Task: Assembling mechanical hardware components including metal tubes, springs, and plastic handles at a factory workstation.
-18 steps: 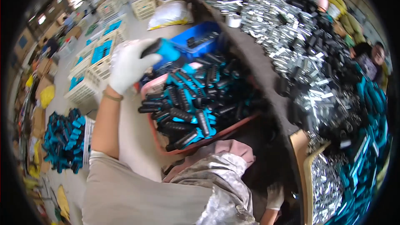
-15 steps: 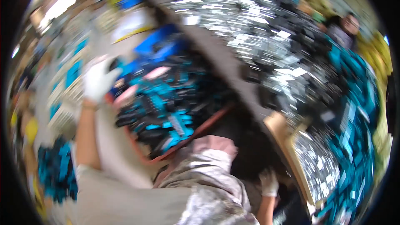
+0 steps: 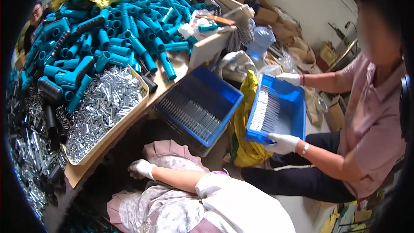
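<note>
My right hand (image 3: 142,169), in a white glove, is beside the ruffled edge of my pink-and-grey patterned apron (image 3: 170,153). Its fingers look curled; whether anything is in them is hidden. My left hand is out of view. Ahead of the right hand, a blue crate (image 3: 235,103) holds a row of thin metal rods (image 3: 189,114). At the right, a person in a pink shirt (image 3: 371,116) grips a second blue crate (image 3: 297,103) with two white-gloved hands. It is tilted and also has rods lined up along one side.
A heap of teal plastic tube-shaped handles (image 3: 125,30) covers the table at left. A shallow tray (image 3: 140,90) of small metal parts sits at its edge. Yellow sacks (image 3: 248,133), a large clear bottle (image 3: 261,41) and cardboard boxes (image 3: 265,15) stand behind the crates. Another person (image 3: 34,17) is at far left.
My view has swung right, from the red-rimmed bin of black and teal parts to the crates and the person at right. My left hand has left the view.
</note>
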